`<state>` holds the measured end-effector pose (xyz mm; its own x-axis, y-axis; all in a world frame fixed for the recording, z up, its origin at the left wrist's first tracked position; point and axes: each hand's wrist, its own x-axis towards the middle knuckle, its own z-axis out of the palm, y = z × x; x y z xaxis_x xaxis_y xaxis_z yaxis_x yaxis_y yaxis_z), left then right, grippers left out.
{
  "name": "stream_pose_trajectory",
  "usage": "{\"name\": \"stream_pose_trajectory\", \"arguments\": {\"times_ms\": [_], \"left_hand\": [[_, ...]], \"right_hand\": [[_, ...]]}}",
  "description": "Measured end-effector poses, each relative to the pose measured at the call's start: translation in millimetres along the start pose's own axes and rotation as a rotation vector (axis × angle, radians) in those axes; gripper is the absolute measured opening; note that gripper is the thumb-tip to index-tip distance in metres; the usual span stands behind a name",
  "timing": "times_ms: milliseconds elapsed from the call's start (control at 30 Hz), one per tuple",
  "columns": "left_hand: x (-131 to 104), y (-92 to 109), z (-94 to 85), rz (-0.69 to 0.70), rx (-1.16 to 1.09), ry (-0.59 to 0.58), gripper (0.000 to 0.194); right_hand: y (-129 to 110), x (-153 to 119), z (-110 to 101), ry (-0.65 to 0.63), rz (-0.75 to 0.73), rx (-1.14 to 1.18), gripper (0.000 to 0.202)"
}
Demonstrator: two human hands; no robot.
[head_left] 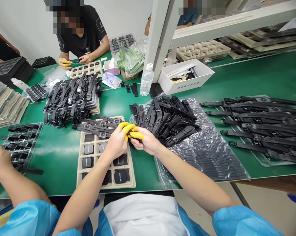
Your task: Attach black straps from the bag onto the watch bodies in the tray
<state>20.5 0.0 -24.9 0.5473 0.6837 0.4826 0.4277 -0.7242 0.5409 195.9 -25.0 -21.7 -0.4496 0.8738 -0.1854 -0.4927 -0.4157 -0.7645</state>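
Observation:
My left hand (pixel 117 141) and my right hand (pixel 146 141), with yellow finger covers, meet above a beige compartment tray (pixel 132 175). Pinched between their fingertips is a small black watch part (pixel 130 133), mostly hidden by the fingers. Square black watch faces (pixel 120 177), some lettered, sit in several of the tray's compartments. Watches with black straps (pixel 102 127) lie across its far end, beside my left hand. Close to my right hand, a heap of loose black watch straps (pixel 162 118) rests on a clear plastic bag (pixel 202 150).
Strapped watches (pixel 71 98) are stacked at left; more watches (pixel 258 124) lie in rows at right. A water bottle (pixel 147 80) and white box (pixel 184 78) stand beyond the straps. A co-worker's arm (pixel 17 182) reaches in at left; another person (pixel 82 39) works opposite.

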Motion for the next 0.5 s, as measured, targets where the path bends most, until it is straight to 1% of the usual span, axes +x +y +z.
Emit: {"name": "stream_pose_trajectory", "arguments": {"times_ms": [100,200,367,433,500], "left_hand": [[0,1,0.4,-0.020,0.001,-0.001,0.050],[0,0,-2.2,-0.018,0.011,-0.029,0.051],[-2,-3,-10.7,0.065,0.009,-0.119,0.053],[-3,-4,-11.7,0.084,0.079,-0.137,0.053],[-4,-5,-10.4,0.061,0.194,-0.168,0.053]], "right_hand": [[0,0,-1,-0.015,0.001,0.026,0.032],[0,1,-3,-0.014,0.012,0.055,0.032],[0,1,-4,0.020,0.041,0.058,0.031],[0,2,-5,0.027,0.059,0.056,0.031],[0,2,-5,0.035,0.078,0.051,0.031]]}}
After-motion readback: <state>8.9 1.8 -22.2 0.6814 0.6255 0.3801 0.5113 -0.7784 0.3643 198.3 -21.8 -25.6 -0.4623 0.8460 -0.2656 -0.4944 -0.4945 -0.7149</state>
